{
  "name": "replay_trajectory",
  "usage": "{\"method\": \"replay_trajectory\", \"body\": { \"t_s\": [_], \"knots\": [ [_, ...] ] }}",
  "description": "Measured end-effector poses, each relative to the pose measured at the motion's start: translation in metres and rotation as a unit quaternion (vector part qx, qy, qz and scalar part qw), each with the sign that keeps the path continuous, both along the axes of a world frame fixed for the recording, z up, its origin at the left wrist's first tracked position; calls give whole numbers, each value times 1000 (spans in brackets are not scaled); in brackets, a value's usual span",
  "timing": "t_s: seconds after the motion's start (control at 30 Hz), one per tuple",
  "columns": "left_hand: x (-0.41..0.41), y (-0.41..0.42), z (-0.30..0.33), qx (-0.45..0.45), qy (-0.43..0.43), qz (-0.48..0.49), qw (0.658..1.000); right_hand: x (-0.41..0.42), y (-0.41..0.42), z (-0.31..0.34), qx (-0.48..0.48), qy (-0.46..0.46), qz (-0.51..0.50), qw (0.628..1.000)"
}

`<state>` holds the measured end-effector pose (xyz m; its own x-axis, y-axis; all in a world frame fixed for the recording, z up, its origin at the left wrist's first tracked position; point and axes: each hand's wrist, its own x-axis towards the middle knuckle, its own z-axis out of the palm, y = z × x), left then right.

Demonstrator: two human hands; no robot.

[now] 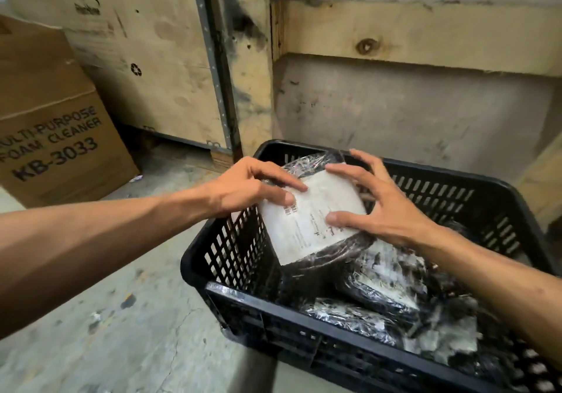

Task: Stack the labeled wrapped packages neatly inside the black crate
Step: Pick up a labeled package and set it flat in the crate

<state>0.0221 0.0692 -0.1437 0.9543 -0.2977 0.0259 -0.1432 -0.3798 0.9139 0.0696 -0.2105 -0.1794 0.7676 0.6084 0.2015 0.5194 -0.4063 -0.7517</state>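
Note:
A black slatted plastic crate (pixel 240 295) stands on the concrete floor at lower right. Over its far left corner I hold a dark package wrapped in clear film with a white label (pixel 307 228) facing up. My left hand (pixel 246 187) grips its left edge, thumb and fingertips on the label. My right hand (pixel 380 201) grips the right edge with fingers spread and the thumb pressing the label. Several more wrapped, labeled packages (pixel 392 289) lie loosely inside the crate below, tilted at different angles.
A cardboard box printed "FOAM CLEANER KB-3033" (pixel 51 137) sits at left. A large plywood shipping crate (pixel 146 58) and a wooden-framed wall (pixel 410 88) stand close behind the black crate. Stained concrete floor (pixel 115 316) lies at lower left.

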Motion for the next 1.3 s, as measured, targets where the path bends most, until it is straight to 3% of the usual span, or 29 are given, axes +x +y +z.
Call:
{"method": "replay_trajectory", "body": {
  "t_s": [0.1,0.23,0.33,0.47,0.53,0.63,0.77,0.93,1.13,1.3],
  "knots": [
    [2,0,-2,17,-19,-13,1000,-10,9,-10,15,25,9,1000],
    [1,4,-5,-54,-15,85,995,-18,17,-20,157,96,-21,983],
    [-1,-3,-10,-116,-7,82,990,-22,25,-17,281,119,-54,951],
    [-4,-15,-21,-92,-26,55,994,-21,37,-4,406,122,-105,899],
    [-4,-18,-19,-118,-21,58,991,-22,38,-3,411,122,-116,896],
    [0,-15,-11,-146,-18,62,987,-23,30,-6,352,122,-103,922],
    [5,-5,2,-121,-9,23,992,-11,5,12,206,32,-95,973],
    [4,-1,9,-46,12,-24,999,-8,-7,21,170,83,-3,982],
    [-2,-6,-10,-80,-17,124,989,-21,5,-6,262,118,-56,956],
    [-8,-36,-38,-107,1,73,992,-18,13,-16,314,135,-122,932]
  ]
}}
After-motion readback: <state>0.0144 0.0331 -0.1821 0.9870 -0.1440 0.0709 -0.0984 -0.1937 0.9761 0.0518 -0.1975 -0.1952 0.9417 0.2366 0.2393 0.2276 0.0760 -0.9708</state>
